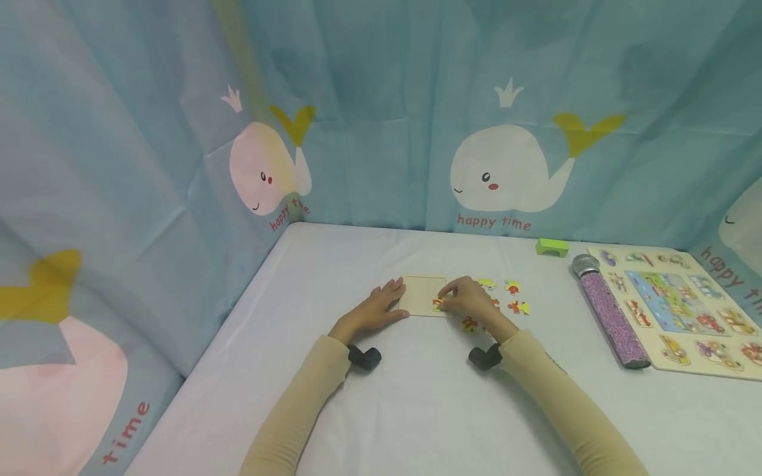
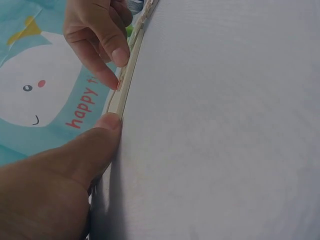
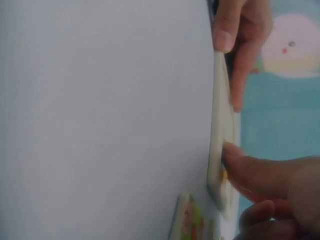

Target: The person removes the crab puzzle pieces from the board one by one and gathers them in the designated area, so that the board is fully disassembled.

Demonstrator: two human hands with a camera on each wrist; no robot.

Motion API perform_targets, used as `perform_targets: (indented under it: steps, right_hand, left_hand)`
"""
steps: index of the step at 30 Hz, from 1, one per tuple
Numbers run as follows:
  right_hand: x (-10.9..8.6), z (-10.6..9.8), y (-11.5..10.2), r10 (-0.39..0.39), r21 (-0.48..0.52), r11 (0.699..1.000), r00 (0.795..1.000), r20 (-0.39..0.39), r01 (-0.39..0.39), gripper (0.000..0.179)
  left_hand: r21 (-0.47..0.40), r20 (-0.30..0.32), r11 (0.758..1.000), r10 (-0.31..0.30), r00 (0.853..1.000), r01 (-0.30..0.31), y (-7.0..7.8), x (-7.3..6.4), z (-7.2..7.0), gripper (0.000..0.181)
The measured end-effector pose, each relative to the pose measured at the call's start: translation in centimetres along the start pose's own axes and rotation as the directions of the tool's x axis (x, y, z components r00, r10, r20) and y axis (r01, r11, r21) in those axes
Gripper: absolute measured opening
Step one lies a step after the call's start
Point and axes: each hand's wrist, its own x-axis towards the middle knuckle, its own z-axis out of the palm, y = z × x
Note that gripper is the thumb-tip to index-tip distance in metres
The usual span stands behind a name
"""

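Note:
A pale wooden puzzle tray lies flat on the table in front of the person. The left hand rests against its left side, fingers spread and fairly straight; the thumb touches the near edge, as the left wrist view shows with the tray edge. Over the tray's near right corner, the right hand pinches a red and yellow puzzle piece low against the tray floor. Fingers partly cover that piece in the right wrist view, where the thumb shows. Several loose pieces, such as one yellow and red piece, lie right of the tray.
A glittery pink microphone lies at the right, against a large wooden picture puzzle board. Behind them sits a green arched block. A blue whale-print curtain borders the white table's back and left side.

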Motion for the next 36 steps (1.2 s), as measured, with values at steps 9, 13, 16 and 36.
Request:
perform_targets:
  steps: [9, 13, 16, 36]
  right_hand:
    - [-0.2, 0.0, -0.5, 0.033, -0.026, 0.999, 0.999, -0.009, -0.033, 0.028]
    - [-0.1, -0.1, -0.6, 0.035, -0.042, 0.998, 0.999, -0.010, -0.036, 0.027]
    - [-0.1, 0.0, -0.6, 0.045, -0.054, 0.998, 0.999, -0.003, -0.045, 0.027]
    - [-0.7, -0.7, 0.8, -0.141, 0.141, 0.979, 0.988, -0.055, 0.147, 0.006]
  left_hand:
    - [0.014, 0.000, 1.000, 0.002, 1.000, -0.002, -0.2, 0.1, 0.0, 0.073]
    - [0.003, -0.005, 1.000, 0.007, 1.000, -0.007, -0.1, 0.1, 0.0, 0.072]
    - [-0.008, 0.000, 1.000, 0.017, 1.000, -0.017, -0.1, 0.0, 0.0, 0.072]
    - [0.017, -0.003, 1.000, 0.016, 1.000, -0.016, -0.2, 0.2, 0.2, 0.071]
